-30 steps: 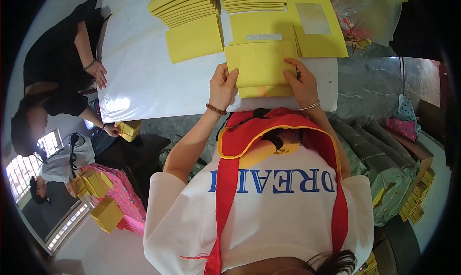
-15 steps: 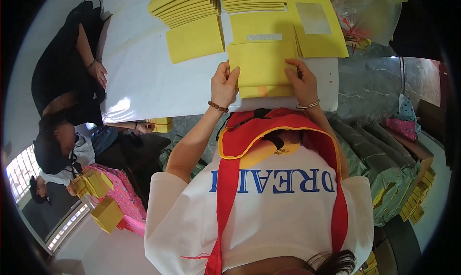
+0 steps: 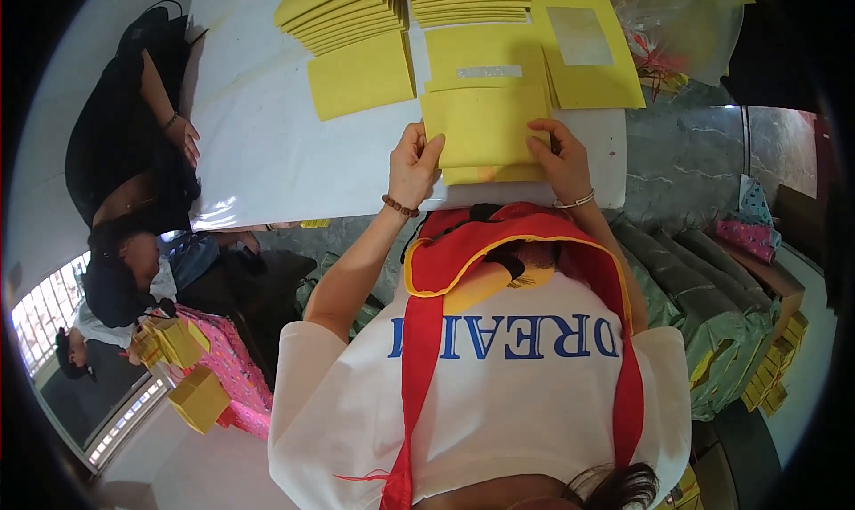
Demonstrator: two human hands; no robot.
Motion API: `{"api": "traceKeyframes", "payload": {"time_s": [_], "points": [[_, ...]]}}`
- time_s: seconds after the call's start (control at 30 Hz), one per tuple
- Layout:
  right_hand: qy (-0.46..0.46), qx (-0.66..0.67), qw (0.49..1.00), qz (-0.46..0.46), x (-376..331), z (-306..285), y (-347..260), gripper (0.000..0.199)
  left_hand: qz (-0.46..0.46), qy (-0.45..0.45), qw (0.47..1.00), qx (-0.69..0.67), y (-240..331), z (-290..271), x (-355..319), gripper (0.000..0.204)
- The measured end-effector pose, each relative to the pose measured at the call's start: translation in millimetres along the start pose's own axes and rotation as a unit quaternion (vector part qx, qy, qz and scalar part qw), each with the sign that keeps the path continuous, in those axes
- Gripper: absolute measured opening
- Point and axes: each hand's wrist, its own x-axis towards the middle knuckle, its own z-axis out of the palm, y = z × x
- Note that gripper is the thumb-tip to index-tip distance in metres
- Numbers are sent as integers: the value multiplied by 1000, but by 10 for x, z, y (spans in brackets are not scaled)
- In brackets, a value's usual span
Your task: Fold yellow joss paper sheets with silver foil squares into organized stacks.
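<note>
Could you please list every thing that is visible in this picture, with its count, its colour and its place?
white table: one, white, upper middle.
yellow envelope: one, yellow, near table edge, held at both sides.
envelope stacks: two fanned piles, yellow, far end of table.
loose envelope: one, yellow, left of the held one.
windowed sheet: one, yellow, upper right.
co-worker: one, dark clothes, left of table, one hand on it.
yellow boxes: several, lower left.
green bundles: several, right, on the floor.
white shirt: one, with red strap.
left hand: fingers on envelope's left edge.
right hand: fingers on envelope's right edge.
</note>
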Motion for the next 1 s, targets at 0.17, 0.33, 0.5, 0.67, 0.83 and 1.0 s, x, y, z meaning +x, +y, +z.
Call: {"api": "traceKeyframes", "payload": {"time_s": [0.17,0.33,0.5,0.67,0.83,1.0], "points": [[17,74,997,-15,-80,3,-65,36,-2,-4,1000,14,25,-16,-74,12],[16,-47,999,-19,29,3,-91,34,-4,1,1000,18,22,-13,63,13],[12,-75,997,10,43,9,-189,29,-16,3,996,83,50,-22,174,13],[14,-92,995,21,81,7,-197,27,-21,-5,997,68,-68,-53,228,14],[39,-96,994,23,91,30,-149,26,-40,-12,999,20,-10,-21,247,14],[52,-104,993,16,99,60,-194,26,-48,-10,999,18,-1,-24,270,15]]}}
